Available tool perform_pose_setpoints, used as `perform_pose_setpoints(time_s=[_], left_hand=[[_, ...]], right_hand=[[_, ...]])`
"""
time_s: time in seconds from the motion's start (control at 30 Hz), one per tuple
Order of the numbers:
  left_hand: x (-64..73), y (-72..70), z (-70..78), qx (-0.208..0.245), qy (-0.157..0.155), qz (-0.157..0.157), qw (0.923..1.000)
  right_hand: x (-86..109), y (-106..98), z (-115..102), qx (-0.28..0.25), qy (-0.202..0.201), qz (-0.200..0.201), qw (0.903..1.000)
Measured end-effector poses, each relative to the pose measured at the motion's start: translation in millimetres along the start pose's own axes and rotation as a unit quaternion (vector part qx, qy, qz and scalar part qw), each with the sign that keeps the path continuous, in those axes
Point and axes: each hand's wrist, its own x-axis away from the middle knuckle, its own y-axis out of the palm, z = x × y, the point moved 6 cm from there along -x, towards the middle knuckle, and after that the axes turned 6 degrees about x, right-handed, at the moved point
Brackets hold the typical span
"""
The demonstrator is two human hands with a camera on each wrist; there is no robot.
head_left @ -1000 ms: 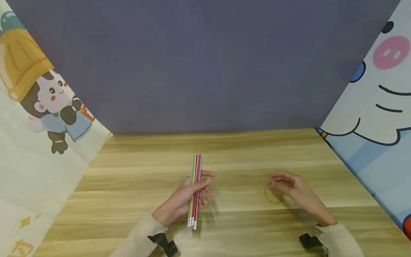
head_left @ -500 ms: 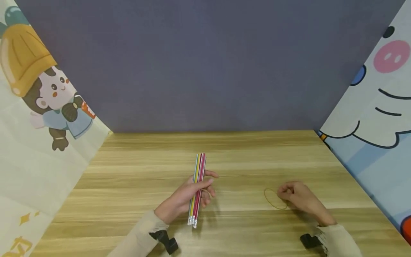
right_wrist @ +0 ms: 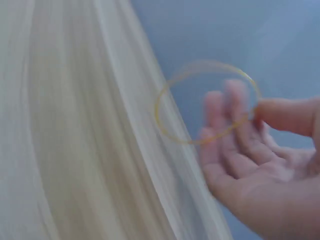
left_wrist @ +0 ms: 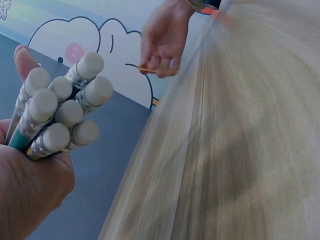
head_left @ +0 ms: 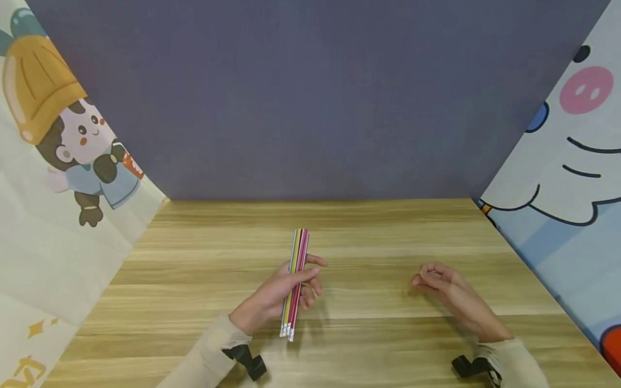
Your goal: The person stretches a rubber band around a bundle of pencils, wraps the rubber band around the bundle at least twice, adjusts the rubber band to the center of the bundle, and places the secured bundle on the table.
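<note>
Upright in my left hand (head_left: 271, 296) stands a bundle of pencils (head_left: 298, 249), gripped under the thumb across the palm. Their white eraser ends (left_wrist: 69, 113) fill the near part of the left wrist view, bunched unevenly; in the head view they point toward me. Some distance to the right, my right hand (head_left: 456, 299) is held above the table. Its thumb and index finger pinch a thin yellow rubber band (right_wrist: 156, 114), which hangs as an open loop beside the other fingers in the right wrist view. In the head view the band is barely visible. It is apart from the pencils.
The wood-grain table (head_left: 364, 345) lies under both hands. A dark grey panel (head_left: 310, 102) rises at its far edge. Cartoon-printed panels flank it at the left (head_left: 29, 226) and the right (head_left: 558, 248). Black camera mounts sit on both wrists.
My right hand first drew back toward me, then lifted and turned, with the rubber band in its fingers throughout; the loop now looks fainter from above. The left hand and pencils have barely moved.
</note>
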Motion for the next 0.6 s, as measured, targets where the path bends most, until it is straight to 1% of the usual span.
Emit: perform_pose_setpoints(time_s=[0.07,0.13,0.2,0.27,0.33,0.43,0.53,0.6], left_hand=[[0.1,0.3,-0.3,0.0,-0.001,0.002,1.0],[0.4,0.6,-0.9,-0.002,-0.004,0.003,1.0],[0.5,1.1,-1.6,-0.003,-0.006,0.003,1.0],[0.3,1.7,-2.3,-0.004,-0.009,0.001,1.0],[0.2,2.6,-2.5,-0.006,-0.01,-0.001,0.9999],[0.1,2.8,-4.0,-0.007,-0.016,-0.001,0.9999],[-0.1,2.8,-5.3,-0.011,-0.018,0.002,0.9998],[-0.2,2.8,-6.3,-0.013,-0.02,0.005,0.9997]], right_hand=[[-0.5,-0.1,-3.1,-0.079,-0.015,-0.007,0.9967],[-0.4,0.0,-5.5,-0.142,-0.027,-0.013,0.9895],[0.8,0.0,-6.5,-0.187,-0.033,-0.013,0.9816],[2.2,0.4,-8.0,-0.212,-0.042,-0.017,0.9763],[3.7,0.5,-9.5,-0.202,-0.053,-0.02,0.9778],[3.3,1.1,-10.0,-0.163,-0.052,-0.008,0.9853],[2.7,0.4,-7.7,-0.086,-0.026,0.035,0.9953],[2.7,0.6,-6.6,-0.027,-0.004,0.063,0.9976]])
